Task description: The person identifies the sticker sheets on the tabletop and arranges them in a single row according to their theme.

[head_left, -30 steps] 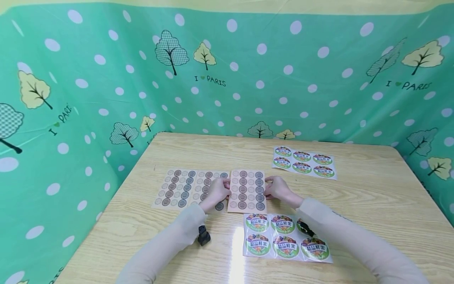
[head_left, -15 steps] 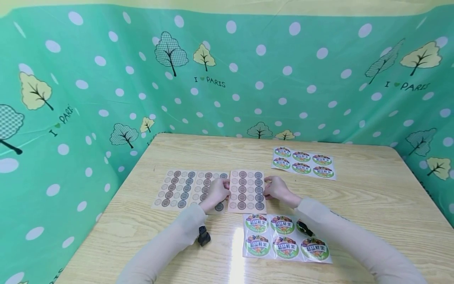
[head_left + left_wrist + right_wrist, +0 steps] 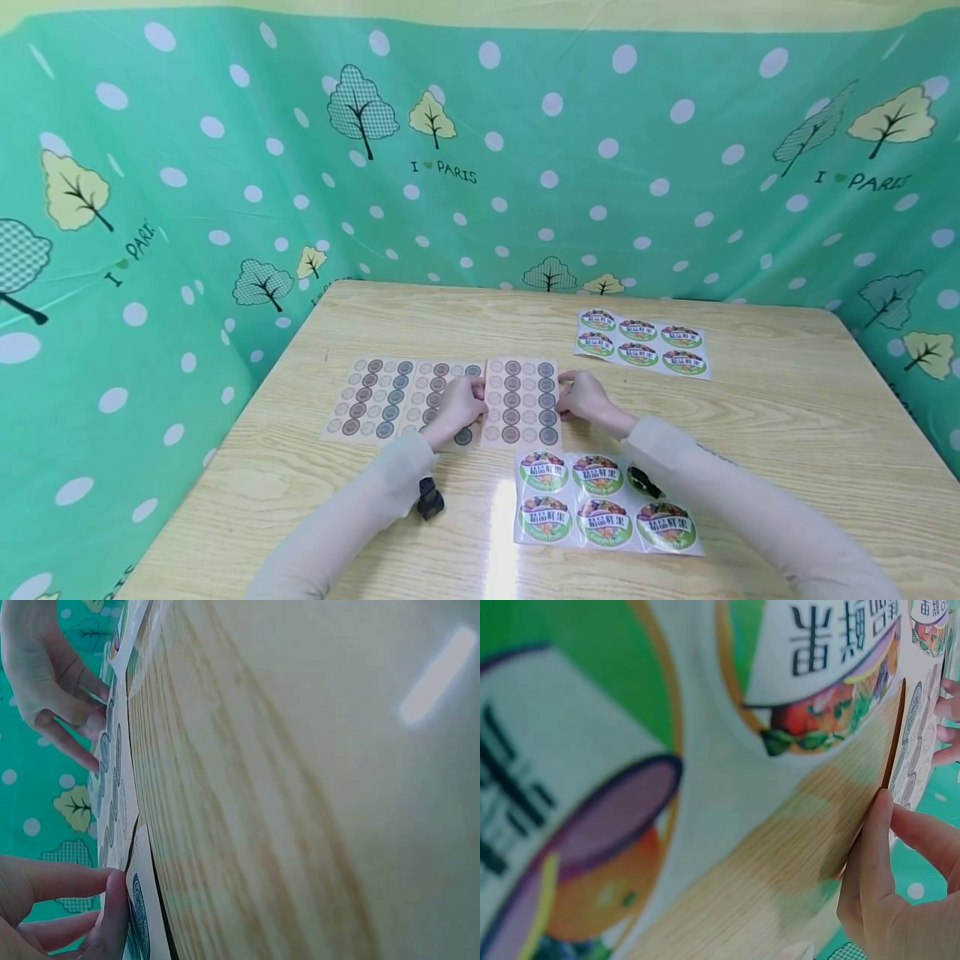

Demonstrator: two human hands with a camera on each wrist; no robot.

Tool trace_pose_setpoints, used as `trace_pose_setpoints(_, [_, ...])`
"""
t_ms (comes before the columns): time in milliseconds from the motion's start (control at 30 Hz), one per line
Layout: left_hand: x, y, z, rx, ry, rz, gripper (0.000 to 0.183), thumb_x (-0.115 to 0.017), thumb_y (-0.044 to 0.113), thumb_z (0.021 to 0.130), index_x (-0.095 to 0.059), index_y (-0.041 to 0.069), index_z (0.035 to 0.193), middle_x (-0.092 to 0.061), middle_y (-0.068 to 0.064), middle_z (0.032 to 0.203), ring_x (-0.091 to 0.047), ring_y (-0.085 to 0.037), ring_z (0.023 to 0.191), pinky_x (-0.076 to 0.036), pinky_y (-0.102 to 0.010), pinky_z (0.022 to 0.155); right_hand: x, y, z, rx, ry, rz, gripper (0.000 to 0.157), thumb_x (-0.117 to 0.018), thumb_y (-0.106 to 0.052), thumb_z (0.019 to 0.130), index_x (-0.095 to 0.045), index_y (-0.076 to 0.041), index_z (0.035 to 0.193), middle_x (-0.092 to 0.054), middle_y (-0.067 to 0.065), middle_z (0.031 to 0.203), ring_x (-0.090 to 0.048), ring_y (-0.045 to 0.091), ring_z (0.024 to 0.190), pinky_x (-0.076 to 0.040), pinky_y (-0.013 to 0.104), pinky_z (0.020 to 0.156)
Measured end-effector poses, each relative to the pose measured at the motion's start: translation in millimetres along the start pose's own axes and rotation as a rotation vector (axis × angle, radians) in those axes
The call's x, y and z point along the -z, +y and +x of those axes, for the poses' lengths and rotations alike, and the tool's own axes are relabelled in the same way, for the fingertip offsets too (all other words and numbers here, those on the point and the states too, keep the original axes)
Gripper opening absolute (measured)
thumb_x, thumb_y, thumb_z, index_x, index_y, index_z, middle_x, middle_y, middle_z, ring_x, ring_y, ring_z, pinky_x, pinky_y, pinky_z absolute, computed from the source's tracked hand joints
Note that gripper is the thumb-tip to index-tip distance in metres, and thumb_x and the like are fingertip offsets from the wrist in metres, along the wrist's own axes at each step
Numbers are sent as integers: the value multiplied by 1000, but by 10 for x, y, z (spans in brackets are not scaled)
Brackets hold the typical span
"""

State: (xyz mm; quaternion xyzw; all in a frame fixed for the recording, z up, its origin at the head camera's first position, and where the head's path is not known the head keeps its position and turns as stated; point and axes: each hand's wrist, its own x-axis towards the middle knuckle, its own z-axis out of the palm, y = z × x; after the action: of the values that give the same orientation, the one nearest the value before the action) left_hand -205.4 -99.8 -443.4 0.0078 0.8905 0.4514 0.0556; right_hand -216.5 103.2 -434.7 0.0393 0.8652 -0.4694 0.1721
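Observation:
A kraft-brown sheet of round stickers (image 3: 521, 406) lies between my hands in the head view. My left hand (image 3: 459, 405) pinches its left edge between thumb and fingers. At the opposite edge, my right hand (image 3: 588, 400) pinches the sheet, its thumb (image 3: 881, 825) along the border in the right wrist view. Two similar brown sheets lie to the left; the outer sticker sheet (image 3: 369, 400) shows whole, while my left hand partly covers the inner sticker sheet (image 3: 427, 392). The left wrist view shows the held sheet's edge slightly above the tabletop.
A white sheet of oval fruit labels (image 3: 573, 508) lies in front, partly under my right forearm. Another fruit label sheet (image 3: 641, 343) lies at the back right. The wooden table (image 3: 787, 400) meets a green dotted curtain (image 3: 465, 225) behind and at the sides.
The held sticker sheet has shifted very slightly to the left, with its right edge and my right hand. My left hand stays in place, and the other sheets have not moved.

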Motion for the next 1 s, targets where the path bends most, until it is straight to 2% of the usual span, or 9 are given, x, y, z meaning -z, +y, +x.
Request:
trace_pose_setpoints(367, [9, 10, -16, 32, -12, 14, 48, -58, -15, 67, -52, -10, 114, -50, -5, 69, -51, -11, 46, -48, -19, 42, 16, 10, -62, 24, -16, -3, 59, -62, 11, 69, -39, 12, 124, -58, 15, 73, -57, 13, 50, -52, 24, 50])
trace_pose_setpoints(567, [56, 51, -35, 22, -14, 41, 47, -61, -3, 74, -50, -4, 119, -50, -5, 75, -48, -9, 53, -45, -17, 44, 86, 62, -101, 49, -13, -4, 56, -64, 7, 70, -43, 9, 122, -55, 13, 82, -56, 14, 59, -52, 24, 55])
trace_pose_setpoints(633, [74, 64, -43, -4, -33, 48, 43, -62, 1, 75, -52, -2, 117, -52, -5, 79, -49, -9, 57, -46, -18, 48, 122, 87, -120, 67, -25, -12, 51, -64, 6, 71, -46, 8, 119, -54, 13, 85, -55, 14, 62, -52, 25, 56])
trace_pose_setpoints(733, [89, 61, -54, -52, -101, 30, 37, -62, 5, 78, -55, 1, 114, -56, -6, 83, -52, -10, 62, -47, -20, 52, 187, 112, -170, 98, -60, -39, 44, -62, 3, 74, -50, 8, 115, -54, 13, 87, -55, 15, 65, -52, 26, 58])
trace_pose_setpoints(867, [95, 44, -70, -132, -194, 35, 33, -60, 5, 78, -58, 1, 111, -59, -5, 84, -54, -11, 65, -48, -21, 53, 284, 143, -261, 166, -113, -85, 39, -62, -1, 76, -52, 6, 113, -57, 13, 89, -55, 17, 68, -51, 29, 60])
trace_pose_setpoints(1000, [100, 55, -97, -210, -257, 56, 30, -61, 3, 77, -60, -1, 107, -60, -5, 82, -54, -11, 68, -48, -19, 57, 366, 187, -347, 250, -152, -113, 38, -63, -1, 75, -53, 8, 111, -59, 14, 89, -56, 18, 73, -51, 29, 62])
